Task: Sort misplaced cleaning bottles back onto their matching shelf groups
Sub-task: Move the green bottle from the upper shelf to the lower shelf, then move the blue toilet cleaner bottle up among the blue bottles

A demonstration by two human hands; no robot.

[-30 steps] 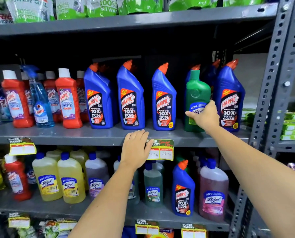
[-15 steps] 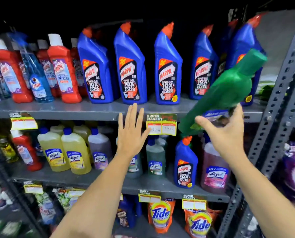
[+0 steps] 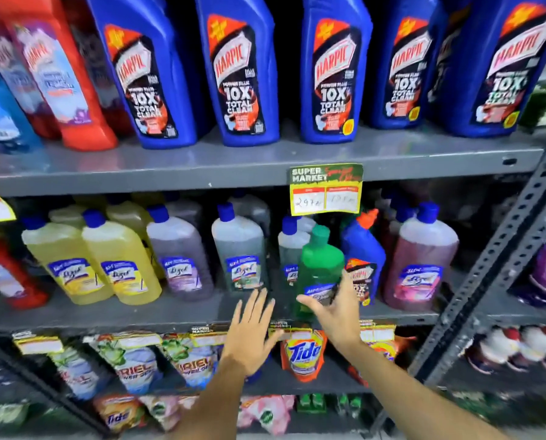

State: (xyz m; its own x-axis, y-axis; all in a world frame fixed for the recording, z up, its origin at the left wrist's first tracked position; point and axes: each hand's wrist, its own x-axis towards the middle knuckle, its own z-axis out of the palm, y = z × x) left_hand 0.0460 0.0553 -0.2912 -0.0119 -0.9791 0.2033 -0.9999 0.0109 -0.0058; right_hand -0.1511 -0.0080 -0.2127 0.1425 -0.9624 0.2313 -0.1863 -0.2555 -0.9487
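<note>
Green bottle [image 3: 320, 268] upright at the Lizol row, right hand [image 3: 335, 308] loosely cupping its base; left hand [image 3: 249, 328] spread. Stray blue Harpic bottle [image 3: 362, 249] at 3 o'clock still unsorted.

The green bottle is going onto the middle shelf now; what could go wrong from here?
1. The green bottle sits at the front edge of the shelf, so it might tip off when the right hand lets go.
2. It is tight against a blue Harpic bottle, which could be knocked over.
</note>
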